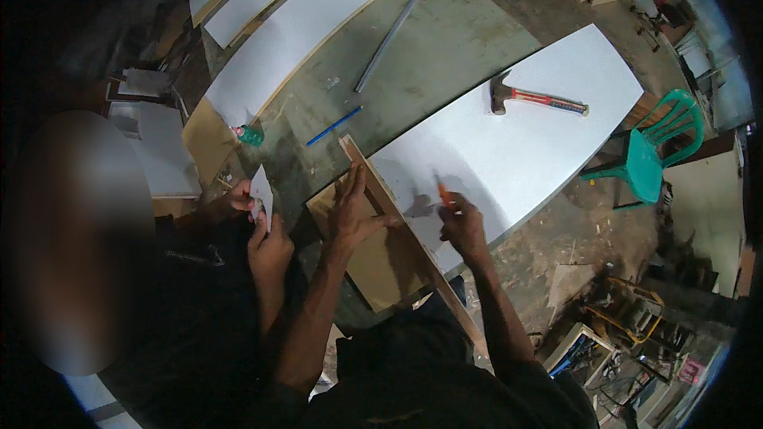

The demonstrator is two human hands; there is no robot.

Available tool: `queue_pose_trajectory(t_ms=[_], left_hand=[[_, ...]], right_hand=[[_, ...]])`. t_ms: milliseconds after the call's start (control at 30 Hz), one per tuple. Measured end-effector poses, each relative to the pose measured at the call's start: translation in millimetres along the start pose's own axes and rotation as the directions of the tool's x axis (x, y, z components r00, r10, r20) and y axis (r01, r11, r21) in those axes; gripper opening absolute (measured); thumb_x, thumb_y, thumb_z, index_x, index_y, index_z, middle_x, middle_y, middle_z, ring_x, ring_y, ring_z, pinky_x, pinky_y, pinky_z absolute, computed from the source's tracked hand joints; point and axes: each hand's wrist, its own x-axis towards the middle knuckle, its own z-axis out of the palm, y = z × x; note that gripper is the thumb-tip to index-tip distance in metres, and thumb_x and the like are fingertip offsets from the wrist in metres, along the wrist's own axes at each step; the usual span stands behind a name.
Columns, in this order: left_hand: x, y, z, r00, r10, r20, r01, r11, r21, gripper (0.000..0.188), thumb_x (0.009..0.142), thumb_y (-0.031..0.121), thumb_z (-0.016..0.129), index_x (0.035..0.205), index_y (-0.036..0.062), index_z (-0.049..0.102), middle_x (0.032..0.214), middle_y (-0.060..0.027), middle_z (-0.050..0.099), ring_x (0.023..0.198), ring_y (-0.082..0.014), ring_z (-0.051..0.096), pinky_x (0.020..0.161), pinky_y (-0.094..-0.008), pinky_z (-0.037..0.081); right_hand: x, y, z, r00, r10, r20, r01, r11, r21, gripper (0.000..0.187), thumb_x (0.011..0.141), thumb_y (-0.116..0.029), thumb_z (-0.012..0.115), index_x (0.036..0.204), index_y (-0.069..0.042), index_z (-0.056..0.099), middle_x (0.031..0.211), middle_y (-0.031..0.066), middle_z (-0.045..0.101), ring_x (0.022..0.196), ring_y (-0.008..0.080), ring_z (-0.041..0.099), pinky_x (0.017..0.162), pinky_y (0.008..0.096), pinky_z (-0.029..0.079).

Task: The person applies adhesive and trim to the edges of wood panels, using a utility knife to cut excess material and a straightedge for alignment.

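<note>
My left hand (350,210) lies with its fingers stretched and thumb apart against a long narrow wooden strip (421,249). The strip runs from the middle of the bench down toward my body, between a brown board (373,274) and a large white panel (548,143). Over the panel's near end, right of the strip, my right hand (463,228) is closed round a slim orange tool (443,188); its exact kind is too small to tell. Farther along the panel rests a claw hammer (544,101) with a red and dark handle.
At my left a person's hands (266,250) hold a small white piece (261,195). A blue pencil-like stick (334,125) and a grey metal bar (393,32) lie on the green bench top (461,24). Curved white panels (294,36) lie behind; a green chair (648,155) stands right.
</note>
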Motion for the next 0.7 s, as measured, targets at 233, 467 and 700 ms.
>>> queue_pose_trajectory(t_ms=[233,467,700], left_hand=[[9.3,-15.1,14.3,0.992,0.105,-0.066,-0.108,0.994,-0.035,0.115,0.063,0.024,0.087,0.155,0.0085,0.019,0.161,-0.0114,0.023,0.142,-0.0369,0.033,0.119,-0.0476,0.024],[6.7,-11.8,16.1,0.979,0.151,-0.140,-0.169,0.978,-0.125,0.106,0.068,0.017,0.083,0.154,0.0060,0.022,0.158,-0.0175,0.026,0.142,-0.0350,0.034,0.120,-0.0473,0.020],[4.6,1.1,7.4,0.988,0.107,-0.108,-0.120,0.985,-0.128,0.103,0.069,0.016,0.079,0.153,0.0027,0.020,0.158,-0.0190,0.025,0.141,-0.0369,0.034,0.118,-0.0457,0.026]], right_hand=[[48.2,-5.6,84.0,0.920,-0.387,0.059,0.366,0.799,-0.477,0.035,0.083,-0.020,0.068,0.115,-0.008,0.064,0.089,0.0213,0.066,0.083,0.0436,0.065,0.071,0.0491,0.053],[60.3,-18.6,96.3,0.872,-0.456,0.181,0.479,0.715,-0.509,0.022,0.084,-0.019,0.066,0.101,-0.005,0.063,0.088,0.0212,0.066,0.077,0.0407,0.066,0.065,0.0484,0.053],[56.5,-26.2,93.2,0.880,-0.461,0.111,0.455,0.757,-0.468,0.023,0.088,-0.025,0.062,0.089,-0.002,0.063,0.078,0.0224,0.065,0.072,0.0411,0.065,0.063,0.0480,0.053]])
